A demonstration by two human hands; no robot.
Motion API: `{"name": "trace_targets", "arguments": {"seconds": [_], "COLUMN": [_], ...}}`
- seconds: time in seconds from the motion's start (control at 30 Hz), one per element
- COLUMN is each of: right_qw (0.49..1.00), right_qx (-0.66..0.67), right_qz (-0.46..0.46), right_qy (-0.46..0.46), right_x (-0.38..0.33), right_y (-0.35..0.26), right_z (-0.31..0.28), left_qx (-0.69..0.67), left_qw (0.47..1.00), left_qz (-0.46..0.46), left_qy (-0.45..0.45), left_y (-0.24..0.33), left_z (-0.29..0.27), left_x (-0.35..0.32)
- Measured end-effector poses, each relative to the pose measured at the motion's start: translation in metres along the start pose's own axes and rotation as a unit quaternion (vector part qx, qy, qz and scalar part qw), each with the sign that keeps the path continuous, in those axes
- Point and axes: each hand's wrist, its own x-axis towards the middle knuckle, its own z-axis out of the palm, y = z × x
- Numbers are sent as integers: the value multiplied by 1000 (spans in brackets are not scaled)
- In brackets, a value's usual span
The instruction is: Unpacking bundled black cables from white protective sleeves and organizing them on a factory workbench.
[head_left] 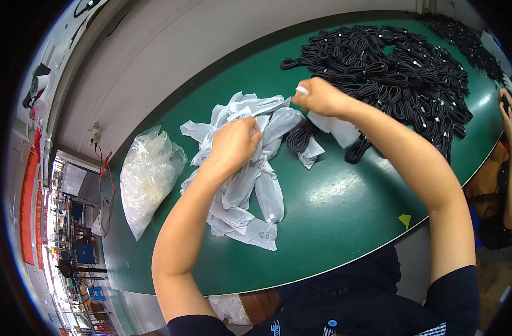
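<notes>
Nearest the body, the green desk [334, 207] has bare surface along its curved front edge, with a small yellow scrap [405, 220] lying near that edge on the right. Just past it sits the heap of small white plastic bags [250, 190], fanned out under the left forearm, so a bag can be drawn without reaching far.

The left hand [233, 144] rests on top of that heap with its grip curled shut around the top of one white bag, fingers bunched into the film, seemingly to lift or separate it from the others.

A little further out, a bagged black cable coil [301, 140] lies between the hands, half inside its white sleeve. The right hand [322, 96] is raised just above it, its grip pinched tight on a small white piece [302, 89], probably the corner of a bag or a tie; what exactly it is cannot be told. Another white bag [337, 126] hangs beneath the wrist.

To the left of the heap lies a clear plastic sack of translucent material [148, 176], set aside yet within reach.

Furthest away, a large pile of coiled black cables [396, 73] covers the desk's far right portion. At the right rim, another person's hand [511, 115] holds something dark.
</notes>
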Motion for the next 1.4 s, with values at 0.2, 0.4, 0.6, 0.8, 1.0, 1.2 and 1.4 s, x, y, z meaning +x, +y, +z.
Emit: {"name": "trace_targets", "arguments": {"seconds": [0.2, 0.4, 0.6, 0.8, 1.0, 1.2, 1.4], "right_qw": [993, 990, 977, 982, 974, 952, 974], "right_qx": [-9, -141, -199, -75, -100, -37, 152], "right_qz": [-69, -10, -64, -137, -72, -166, -150], "right_qy": [93, -8, 43, 109, 188, 255, 67], "right_x": [-24, -18, -18, -15, -28, -43, -62], "right_y": [-26, -1, -16, -22, -42, -81, -87], "right_z": [-60, -3, 2, -48, -106, -131, -85], "left_qx": [-282, 78, 165, -46, -446, -600, -706], "left_qw": [959, 995, 983, 998, 894, 798, 706], "left_qz": [-15, -44, -41, -18, -14, 34, 41], "left_qy": [39, -30, -61, 43, 49, 49, 34], "left_y": [-17, 8, -1, -18, 12, 56, 121], "left_z": [-22, 16, 31, 5, -51, -74, -70], "left_x": [21, 55, 66, 66, 76, 98, 97]}}
